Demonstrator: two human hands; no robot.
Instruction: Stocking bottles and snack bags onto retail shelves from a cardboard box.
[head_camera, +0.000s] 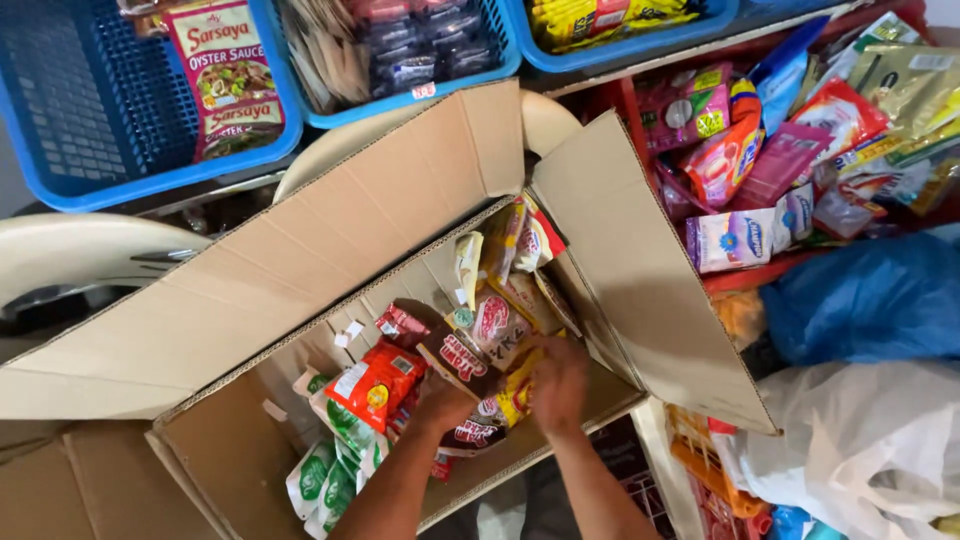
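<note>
Both my hands reach into an open cardboard box full of small food packets. My left hand rests on dark red and brown sachets near the box's front edge, fingers curled over them. My right hand presses down on a yellow packet beside it, fingers closed over the pile. Whether either hand truly grips a packet is hidden. An orange-red pouch and green-and-white packets lie to the left of my left hand. More cream and red packets stand toward the box's far corner.
Blue plastic baskets with sauce pouches and sachets stand at the back. A red tray of mixed colourful packets sits at the right, above a blue bag and white plastic bags. Pale chair backs lie under the box flaps.
</note>
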